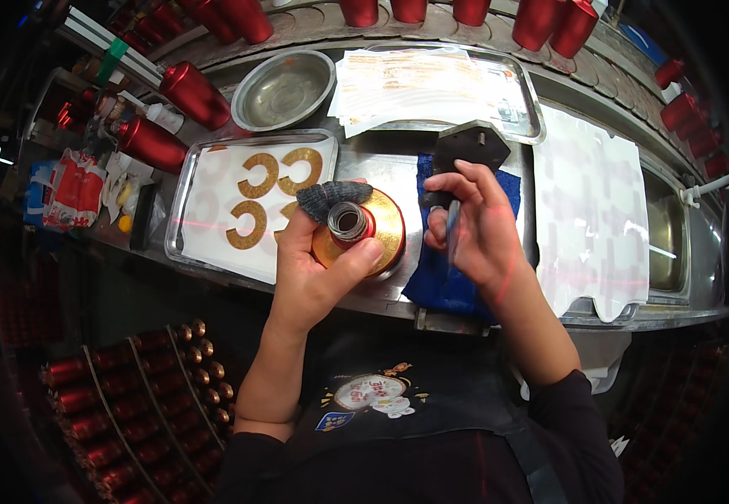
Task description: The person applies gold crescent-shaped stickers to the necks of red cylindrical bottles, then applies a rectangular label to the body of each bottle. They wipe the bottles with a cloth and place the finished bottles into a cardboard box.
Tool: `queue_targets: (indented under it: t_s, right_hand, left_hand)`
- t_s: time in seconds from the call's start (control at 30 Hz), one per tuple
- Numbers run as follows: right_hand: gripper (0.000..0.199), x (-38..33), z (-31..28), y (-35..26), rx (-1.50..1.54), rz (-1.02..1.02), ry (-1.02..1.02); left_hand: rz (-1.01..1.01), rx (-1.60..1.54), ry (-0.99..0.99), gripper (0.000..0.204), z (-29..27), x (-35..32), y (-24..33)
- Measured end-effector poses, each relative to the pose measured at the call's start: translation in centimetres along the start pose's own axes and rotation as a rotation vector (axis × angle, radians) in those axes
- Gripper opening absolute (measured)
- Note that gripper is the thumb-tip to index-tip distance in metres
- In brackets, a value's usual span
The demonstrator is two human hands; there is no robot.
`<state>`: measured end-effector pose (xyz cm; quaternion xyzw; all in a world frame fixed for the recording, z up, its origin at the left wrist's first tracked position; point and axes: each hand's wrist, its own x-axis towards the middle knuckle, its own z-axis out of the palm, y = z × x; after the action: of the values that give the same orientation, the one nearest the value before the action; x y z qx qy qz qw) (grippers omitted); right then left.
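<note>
Close to the middle of the bench, my left hand (318, 273) is wrapped round a red bottle (369, 225) seen from above. Its open, threaded neck points up at me, and a gold ring-shaped label (389, 220) lies around the shoulder. Dark grey knitted fabric (331, 200) covers a finger of that hand, beside the neck. To the right, my right hand (486, 223) is raised over a blue cloth (440, 281), fingers curled in a pinch. A slim, pale tool (453, 225) shows at its fingers; its kind is unclear. Just beyond is a dark angular plate (473, 147) with a small peg.
A metal tray (175, 214) at left bears gold C-shaped labels (247, 225) on white paper. Behind are a metal bowl (284, 91) and a tray (536, 126) of label sheets. White backing sheets (591, 210) lie right. Red bottles (536, 21) stand on a slatted conveyor (440, 29).
</note>
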<state>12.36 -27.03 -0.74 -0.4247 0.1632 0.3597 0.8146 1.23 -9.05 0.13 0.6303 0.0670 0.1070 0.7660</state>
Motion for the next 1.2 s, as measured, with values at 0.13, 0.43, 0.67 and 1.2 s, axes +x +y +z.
queue_targets:
  t_s: [0.13, 0.43, 0.67, 1.2]
  right_hand:
    - [0.032, -4.6, 0.8, 0.3, -0.220, -0.290, -0.136]
    - [0.025, -2.2, 2.7, -0.8, -1.054, -1.020, -0.172]
    - [0.019, -3.1, 3.9, -0.8, -0.955, -0.894, -0.029]
    - [0.024, -2.7, 1.5, 0.0, -1.109, -1.377, -0.179]
  left_hand:
    - [0.063, 0.057, -0.061, 0.060, -0.8, 0.2, -0.3]
    - [-0.034, 0.053, -0.121, 0.070, -1.4, -0.1, 0.0]
    - [0.003, 0.009, -0.111, 0.063, -1.4, 0.1, -0.1]
    - [0.221, 0.452, -0.157, 0.080, -2.8, 0.5, -0.3]
